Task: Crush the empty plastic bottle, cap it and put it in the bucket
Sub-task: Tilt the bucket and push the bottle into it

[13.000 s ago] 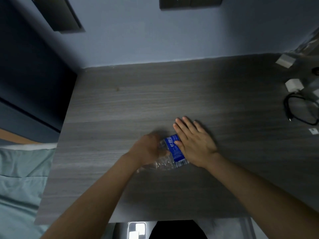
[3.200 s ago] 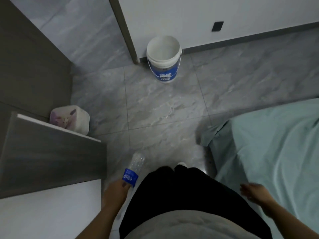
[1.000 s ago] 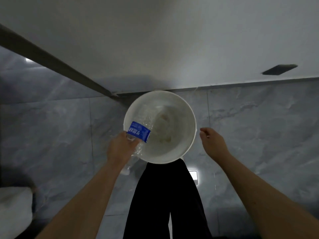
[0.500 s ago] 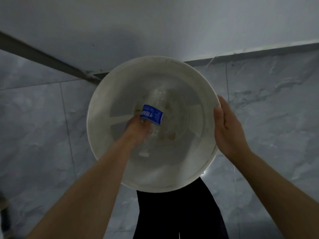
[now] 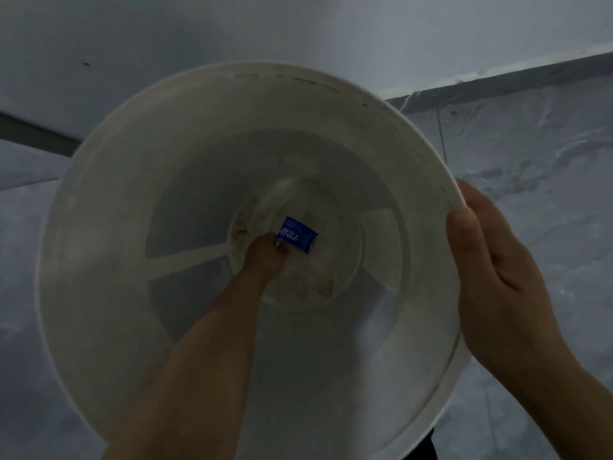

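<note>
A white bucket (image 5: 109,180) fills most of the head view, seen from straight above. My left hand (image 5: 267,257) reaches deep inside, down at the stained bottom, and is shut on the crushed clear plastic bottle (image 5: 298,239), of which mainly the blue label shows. The bottle's clear body and cap are hard to make out in the dim light. My right hand (image 5: 491,280) rests against the outside of the bucket's right rim, thumb on the rim edge.
The bucket stands on grey marble-patterned floor tiles (image 5: 530,167) close to a white wall (image 5: 298,28) with a dark skirting strip (image 5: 497,81). A dark door-frame edge (image 5: 36,136) runs at the left. My dark trousers (image 5: 431,449) show at the bottom.
My left hand has gone deeper into the bucket with the bottle, down to the bottom. The camera has come closer to the bucket. My right hand stays on the rim.
</note>
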`<action>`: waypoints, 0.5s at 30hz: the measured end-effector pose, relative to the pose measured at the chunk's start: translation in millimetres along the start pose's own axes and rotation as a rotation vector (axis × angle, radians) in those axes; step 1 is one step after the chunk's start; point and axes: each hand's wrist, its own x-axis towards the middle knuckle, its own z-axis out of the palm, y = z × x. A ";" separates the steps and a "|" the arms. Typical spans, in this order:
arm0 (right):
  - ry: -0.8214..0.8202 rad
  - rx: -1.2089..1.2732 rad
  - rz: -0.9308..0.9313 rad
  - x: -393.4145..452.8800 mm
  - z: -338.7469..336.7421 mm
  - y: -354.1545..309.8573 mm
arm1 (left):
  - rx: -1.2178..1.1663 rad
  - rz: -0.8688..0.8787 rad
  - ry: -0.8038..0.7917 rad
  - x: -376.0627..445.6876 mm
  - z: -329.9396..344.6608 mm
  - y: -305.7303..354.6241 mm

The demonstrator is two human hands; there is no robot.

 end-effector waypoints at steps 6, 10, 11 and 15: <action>0.038 0.059 0.025 -0.5 0.0 8.3 | 0.006 -0.021 0.052 15.8 7.9 -6.8; 0.046 0.065 0.051 -1.9 -0.1 11.1 | 0.027 -0.061 0.072 13.9 11.9 -11.4; 0.047 0.069 0.054 -1.9 -0.5 10.9 | 0.033 -0.068 0.078 9.9 11.2 -11.6; 0.032 0.017 0.088 -3.5 -0.8 8.5 | 0.070 -0.068 0.113 -9.9 -3.7 -6.6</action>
